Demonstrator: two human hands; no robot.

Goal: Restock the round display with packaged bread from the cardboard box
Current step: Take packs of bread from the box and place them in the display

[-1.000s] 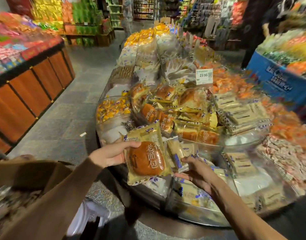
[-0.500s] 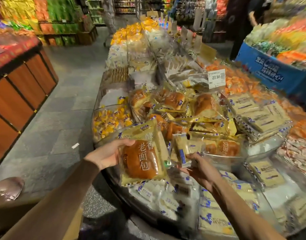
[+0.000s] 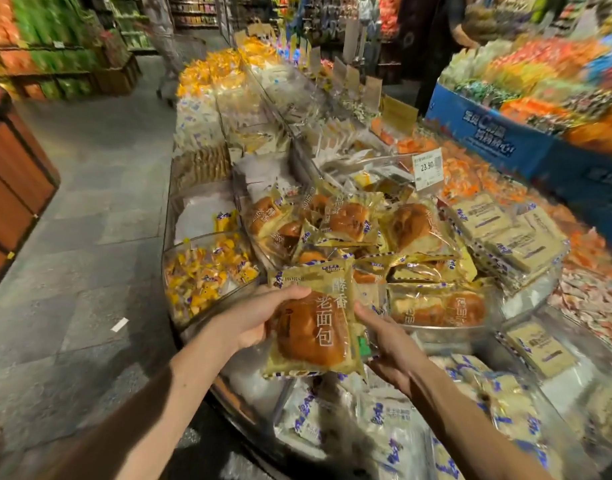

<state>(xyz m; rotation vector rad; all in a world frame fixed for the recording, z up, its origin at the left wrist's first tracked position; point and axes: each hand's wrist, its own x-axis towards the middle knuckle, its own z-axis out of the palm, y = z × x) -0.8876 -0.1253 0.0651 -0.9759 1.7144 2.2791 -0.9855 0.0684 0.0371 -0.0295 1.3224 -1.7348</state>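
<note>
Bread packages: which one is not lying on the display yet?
The gold-wrapped bread package with large white characters, held upright between left hand and right hand; the others lie heaped in the pile behind it.

A bread packet (gold film, white characters, a browned round loaf showing through) is held upright, face to the camera. It is gripped at its left edge by the left hand and at its right edge by the right hand, above the near rim of the round display, in whose raised middle bowl like packets are heaped askew.
</note>
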